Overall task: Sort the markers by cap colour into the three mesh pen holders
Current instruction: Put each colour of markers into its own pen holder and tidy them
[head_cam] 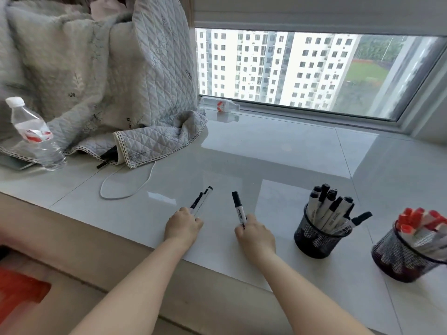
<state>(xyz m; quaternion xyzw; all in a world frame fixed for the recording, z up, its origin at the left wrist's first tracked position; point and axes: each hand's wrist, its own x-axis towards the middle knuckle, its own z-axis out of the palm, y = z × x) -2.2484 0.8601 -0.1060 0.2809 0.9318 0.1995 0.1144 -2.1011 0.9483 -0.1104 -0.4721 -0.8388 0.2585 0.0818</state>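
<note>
Both hands are closed on black-capped markers above the sill (278,151). The left hand (183,224) grips what looks like 2 markers (202,199), tips pointing toward 1 o'clock. The right hand (254,234) is clamped on 1 marker (238,206), cap up toward 12 o'clock. The hands are apart, with a clear strip of sill between them.

The black holder (314,240) stands at 3 o'clock from the right hand, already crowded with black-capped markers, 1 of them leaning out over its rim toward 3 o'clock. The red holder (401,262) sits further along at 3 o'clock, near the frame's edge, full of red caps. A 3rd holder is not in view.

The step in hand looks like the last of the black ones: no loose markers lie on the sill. The next move probably calls for carrying all 3 rightward and dropping them cap-up into the black holder, threading past the leaning marker so it is not knocked out.

Room is generous: the sill is bare from the hands out to 12 o'clock. Its front edge runs just under the wrists. The cable (125,187) and bottle (33,134) lie at 10 o'clock, well apart from the path.
</note>
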